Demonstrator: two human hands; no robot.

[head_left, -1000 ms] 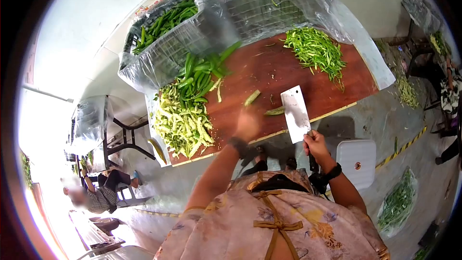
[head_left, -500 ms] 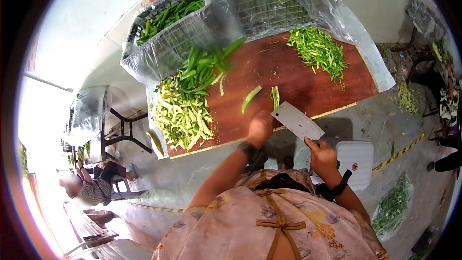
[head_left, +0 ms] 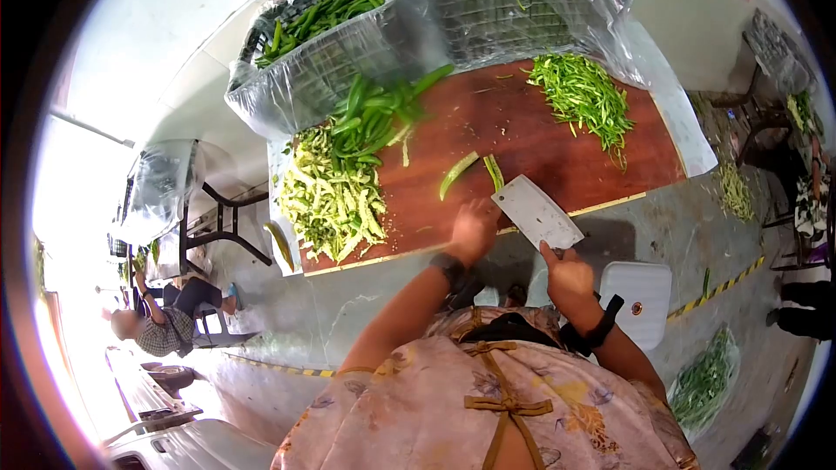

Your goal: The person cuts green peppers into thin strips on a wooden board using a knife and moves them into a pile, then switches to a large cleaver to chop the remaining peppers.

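My right hand (head_left: 566,278) grips the handle of a wide cleaver (head_left: 536,212) whose blade lies low over the near edge of the reddish-brown cutting board (head_left: 522,135). My left hand (head_left: 473,228) rests at the board's near edge just left of the blade, fingers curled, holding nothing that I can see. Two green pepper pieces lie just beyond: one half (head_left: 458,174) and a narrower strip (head_left: 494,172). Whole green peppers (head_left: 376,115) are heaped at the board's far left, pale pepper cores (head_left: 329,196) beside them, and shredded green pepper (head_left: 582,96) at the far right.
Two plastic-lined crates stand behind the board, the left one (head_left: 322,43) with whole peppers, the right one (head_left: 522,4) nearly bare. A white stool (head_left: 640,292) stands by my right. A seated person (head_left: 161,322) is at the far left. A bag of greens (head_left: 705,379) lies on the floor.
The cleaver swung from flat over the board down toward the near edge. My left hand drew back to the board's edge, and the pepper strip now lies turned lengthwise beside the other half.
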